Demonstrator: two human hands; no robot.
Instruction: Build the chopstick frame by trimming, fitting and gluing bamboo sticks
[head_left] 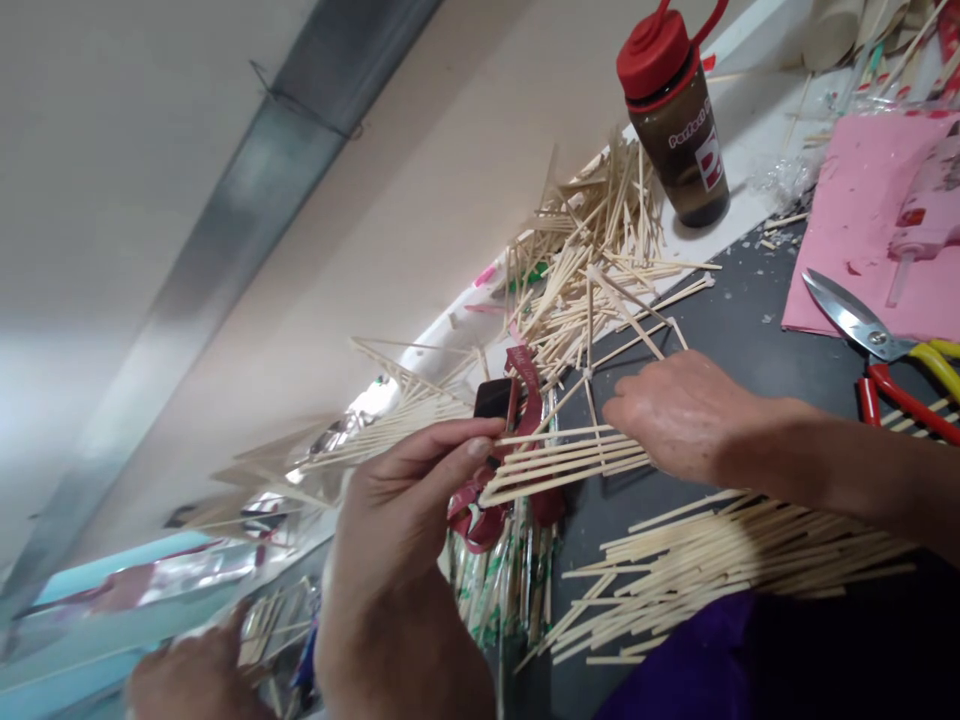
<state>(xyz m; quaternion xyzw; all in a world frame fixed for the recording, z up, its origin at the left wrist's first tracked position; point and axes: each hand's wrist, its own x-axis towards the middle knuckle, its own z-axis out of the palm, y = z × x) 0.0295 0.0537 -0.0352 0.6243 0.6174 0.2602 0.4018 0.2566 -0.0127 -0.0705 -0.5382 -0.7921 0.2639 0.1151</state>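
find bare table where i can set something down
The dark table shows a bare patch between the right hand, pink sheet and scissors. Crowded: the stick pile behind, loose sticks nearer, wrapped bundle beside the left hand.

wall (pixel 457 150): pale, plain | metal strip (pixel 300 110): slanting, perhaps a beam | tabletop (pixel 750 320): dark grey

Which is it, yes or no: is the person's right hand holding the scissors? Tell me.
No, the scissors lie with their blades over the pink sheet, apart from the right hand.
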